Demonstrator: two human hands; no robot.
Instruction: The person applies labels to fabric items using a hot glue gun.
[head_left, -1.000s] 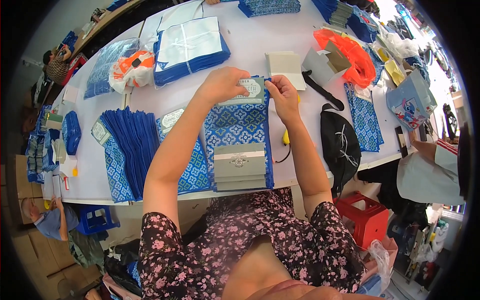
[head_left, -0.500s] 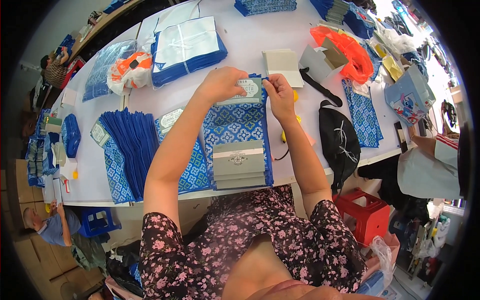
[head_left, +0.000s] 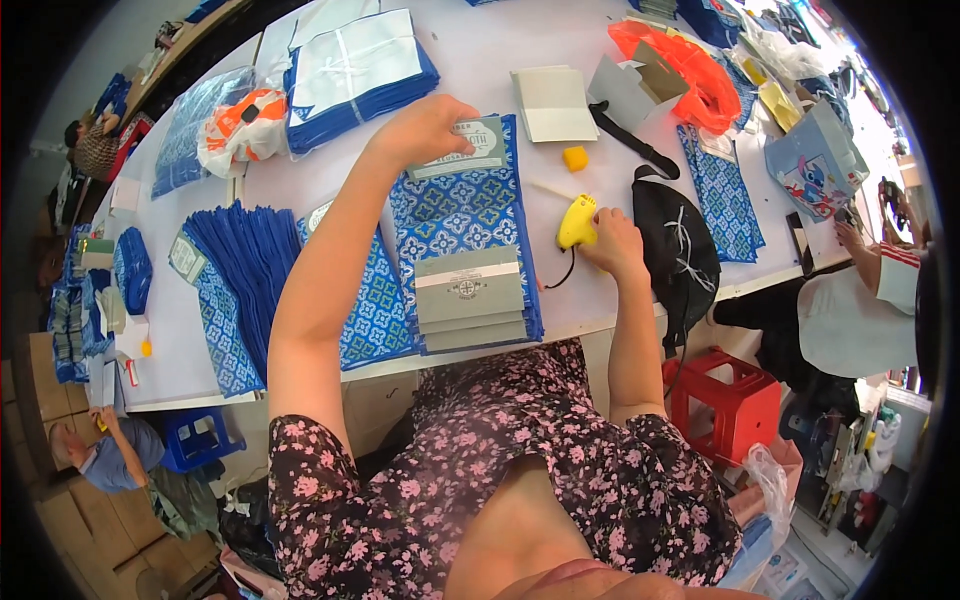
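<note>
My left hand [head_left: 425, 128] presses flat on a grey card tag [head_left: 478, 146] at the far end of a stack of blue patterned bags [head_left: 455, 225] in front of me. Grey cards [head_left: 468, 297] lie on the near end of that stack. My right hand [head_left: 612, 243] has come down to the right of the stack and grips a small yellow tagging gun [head_left: 577, 222] resting on the white table [head_left: 560, 130]. A thin cord runs from the gun toward the table's near edge.
A fanned pile of blue bags [head_left: 245, 275] lies to the left. A black pouch [head_left: 678, 250], a yellow block [head_left: 574, 158], a folded grey card [head_left: 553, 103] and orange plastic [head_left: 690, 70] lie to the right and beyond. A red stool [head_left: 728, 405] stands under the table. Other people sit at the right and lower left.
My right hand left the tag at the top of the stack and moved down to the right onto the yellow gun. The left hand stayed on the tag.
</note>
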